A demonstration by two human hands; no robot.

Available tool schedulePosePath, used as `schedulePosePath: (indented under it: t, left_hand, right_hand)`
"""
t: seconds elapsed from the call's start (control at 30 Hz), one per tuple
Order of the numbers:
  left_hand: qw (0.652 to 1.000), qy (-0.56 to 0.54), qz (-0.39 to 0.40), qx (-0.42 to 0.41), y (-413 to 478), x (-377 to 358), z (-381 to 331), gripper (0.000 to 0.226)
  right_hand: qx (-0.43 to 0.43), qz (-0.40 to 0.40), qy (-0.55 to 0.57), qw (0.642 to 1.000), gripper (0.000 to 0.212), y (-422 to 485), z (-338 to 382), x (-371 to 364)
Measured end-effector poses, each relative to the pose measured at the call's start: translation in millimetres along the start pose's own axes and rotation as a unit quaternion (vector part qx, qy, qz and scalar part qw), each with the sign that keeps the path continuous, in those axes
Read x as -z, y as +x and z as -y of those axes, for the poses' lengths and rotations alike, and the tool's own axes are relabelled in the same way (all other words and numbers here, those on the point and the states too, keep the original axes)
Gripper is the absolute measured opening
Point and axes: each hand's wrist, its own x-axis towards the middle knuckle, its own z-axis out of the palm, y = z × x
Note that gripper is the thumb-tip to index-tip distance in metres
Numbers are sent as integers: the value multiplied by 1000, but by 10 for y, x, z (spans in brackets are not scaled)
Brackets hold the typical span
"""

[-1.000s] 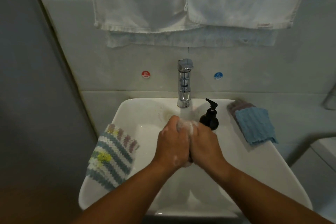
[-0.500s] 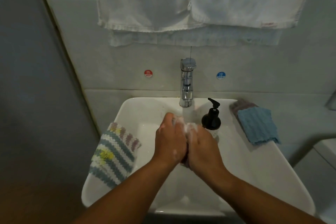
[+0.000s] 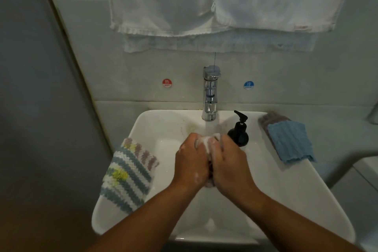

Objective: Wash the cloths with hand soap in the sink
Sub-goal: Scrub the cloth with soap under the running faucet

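Observation:
Over the white sink (image 3: 286, 194), my left hand (image 3: 192, 161) and my right hand (image 3: 229, 163) press together around a small soapy cloth (image 3: 208, 143). Foam shows between the fingers, and most of the cloth is hidden inside the fists. A black pump bottle of hand soap (image 3: 239, 131) stands on the rim just beyond my right hand. A striped knitted cloth (image 3: 128, 176) hangs over the sink's left rim. A blue cloth (image 3: 290, 141) lies on a grey one (image 3: 272, 119) on the right rim.
The chrome tap (image 3: 210, 96) stands at the back of the basin, with water running from it, between a red hot sticker (image 3: 167, 83) and a blue cold sticker (image 3: 248, 85). White towels (image 3: 204, 0) hang on the wall above. A grey wall closes off the left.
Both hands have kept rubbing the cloth together and shifted slightly within the basin, under the tap. The other cloths and the soap bottle have stayed put.

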Motion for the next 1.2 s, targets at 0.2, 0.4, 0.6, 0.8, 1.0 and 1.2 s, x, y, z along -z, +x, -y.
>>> schedulePosePath:
  t: [0.2, 0.4, 0.6, 0.8, 1.0, 1.2]
  left_hand:
    - [999, -48, 23, -2, -186, -64, -72, 19]
    - [999, -6, -31, 24, 42, -30, 15, 24]
    - [998, -56, 27, -8, -164, -88, -80, 24]
    - [1000, -5, -15, -13, 25, -43, 53, 25]
    - [998, -39, 24, -36, -141, -78, -66, 25]
    - [999, -6, -39, -8, 33, -38, 76, 26]
  right_hand:
    - [-54, -45, -61, 996, 32, 246, -159, 86]
    - [6, 31, -33, 999, 17, -43, 74, 40]
    - [-51, -49, -52, 996, 29, 266, -140, 97]
    - [29, -2, 13, 999, 20, -84, 5, 6]
    - [-56, -54, -53, 996, 29, 211, -112, 65]
    - [31, 5, 3, 1000, 23, -97, -2, -11]
